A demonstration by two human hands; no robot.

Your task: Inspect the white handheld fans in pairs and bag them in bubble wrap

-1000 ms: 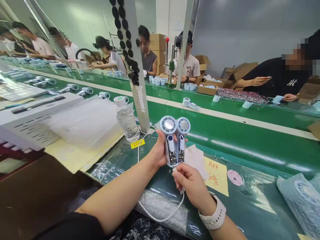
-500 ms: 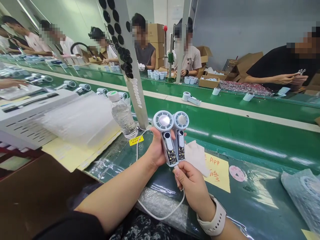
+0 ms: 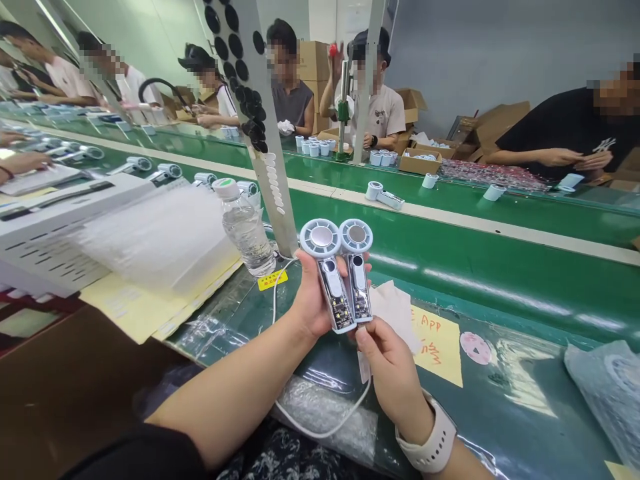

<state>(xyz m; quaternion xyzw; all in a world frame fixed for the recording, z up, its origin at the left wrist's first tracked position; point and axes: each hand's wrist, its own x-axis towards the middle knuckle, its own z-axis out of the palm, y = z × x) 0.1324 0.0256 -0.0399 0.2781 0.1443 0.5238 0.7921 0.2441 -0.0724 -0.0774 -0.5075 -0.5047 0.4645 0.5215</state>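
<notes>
Two handheld fans (image 3: 336,270), white-headed, with clear handles (image 3: 330,287) exposing circuit boards (image 3: 341,315).

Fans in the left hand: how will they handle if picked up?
The fans look light for their size, since the left hand holds both. The circuit boards showing at their lower ends may be fragile. Wide round heads suggest they could tip if stood upright.

Green assembly belt (image 3: 505,230), co-workers along its far side.
Near left, clear plastic water bottle with green-and-white cap (image 3: 244,230) beside pale yellow paper sheets (image 3: 135,307); far right, brown cardboard cartons (image 3: 495,120) behind a co-worker in a black T-shirt (image 3: 555,127).
</notes>
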